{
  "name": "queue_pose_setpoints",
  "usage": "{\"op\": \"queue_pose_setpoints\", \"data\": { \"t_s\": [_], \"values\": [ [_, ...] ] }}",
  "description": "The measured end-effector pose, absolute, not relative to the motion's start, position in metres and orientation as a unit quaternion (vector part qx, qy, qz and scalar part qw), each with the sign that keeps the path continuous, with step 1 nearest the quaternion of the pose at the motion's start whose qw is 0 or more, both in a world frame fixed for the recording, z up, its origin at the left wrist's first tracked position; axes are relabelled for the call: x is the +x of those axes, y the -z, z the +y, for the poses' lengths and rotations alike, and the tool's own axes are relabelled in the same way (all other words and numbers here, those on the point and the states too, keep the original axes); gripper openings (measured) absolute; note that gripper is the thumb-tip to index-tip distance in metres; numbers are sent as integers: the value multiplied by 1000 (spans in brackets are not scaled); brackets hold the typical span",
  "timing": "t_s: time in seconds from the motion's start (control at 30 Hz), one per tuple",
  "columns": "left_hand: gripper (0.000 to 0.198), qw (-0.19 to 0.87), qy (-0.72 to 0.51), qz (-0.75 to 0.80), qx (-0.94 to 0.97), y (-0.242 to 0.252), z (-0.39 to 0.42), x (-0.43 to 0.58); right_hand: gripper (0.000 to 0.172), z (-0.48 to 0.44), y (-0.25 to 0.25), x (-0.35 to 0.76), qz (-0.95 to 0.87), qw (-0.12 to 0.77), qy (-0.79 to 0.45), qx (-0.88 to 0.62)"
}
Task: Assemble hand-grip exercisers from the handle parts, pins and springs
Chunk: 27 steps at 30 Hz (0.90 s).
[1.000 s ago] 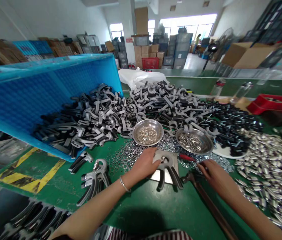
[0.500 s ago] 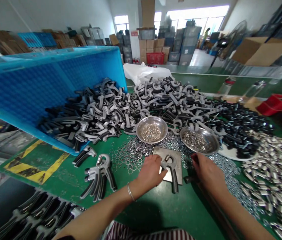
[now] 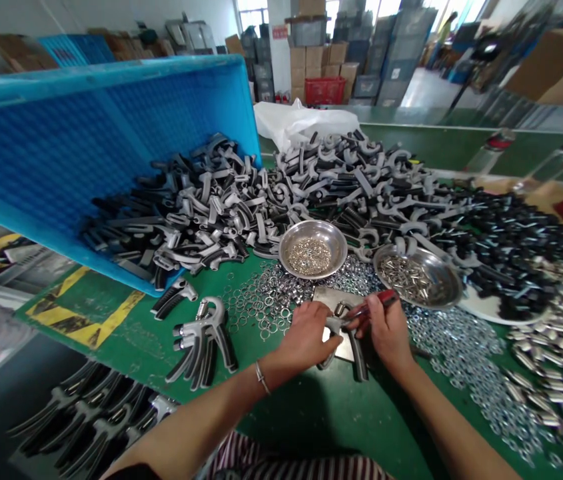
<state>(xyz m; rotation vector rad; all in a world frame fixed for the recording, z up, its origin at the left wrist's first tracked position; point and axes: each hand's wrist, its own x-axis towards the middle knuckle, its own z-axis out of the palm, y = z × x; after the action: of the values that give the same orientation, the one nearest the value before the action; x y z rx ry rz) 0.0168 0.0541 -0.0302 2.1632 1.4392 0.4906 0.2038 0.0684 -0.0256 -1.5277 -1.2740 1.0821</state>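
Atop a flat steel plate [image 3: 322, 295] on the green table [image 3: 311, 427], a grey-and-black plastic hand grip exerciser [image 3: 360, 357] is being steadied by the left hand [image 3: 306, 337], half-closed around its head. The right hand [image 3: 384, 330] is pinching a slim red-handled tool [image 3: 378, 298]. The exerciser looks light and stiff, best held by its handles.

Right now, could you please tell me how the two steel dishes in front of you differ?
The left steel dish holds tiny pale metal bits, while the right steel dish holds short metal pins. The left dish sits nearly level, while the right dish tilts against grey grip handles. Both are round, shallow and shiny.
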Motion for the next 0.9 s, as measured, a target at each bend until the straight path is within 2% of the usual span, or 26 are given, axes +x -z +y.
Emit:
{"op": "queue_pose_setpoints", "data": {
  "t_s": [0.5,0.73,0.8,0.9],
  "values": [
    [42,249,-172,534,789,32,53,17,34,67,21,197,-503,435,-430,-610],
    [42,247,-167,539,788,32,50,19,31,65,24,199,-640,349,-275,-626],
    [42,244,-165,545,785,31,49,21,32,77,17,198,-642,347,-321,-604],
    [41,248,-158,553,779,28,49,23,38,104,6,200,-596,350,-492,-529]
  ]
}}
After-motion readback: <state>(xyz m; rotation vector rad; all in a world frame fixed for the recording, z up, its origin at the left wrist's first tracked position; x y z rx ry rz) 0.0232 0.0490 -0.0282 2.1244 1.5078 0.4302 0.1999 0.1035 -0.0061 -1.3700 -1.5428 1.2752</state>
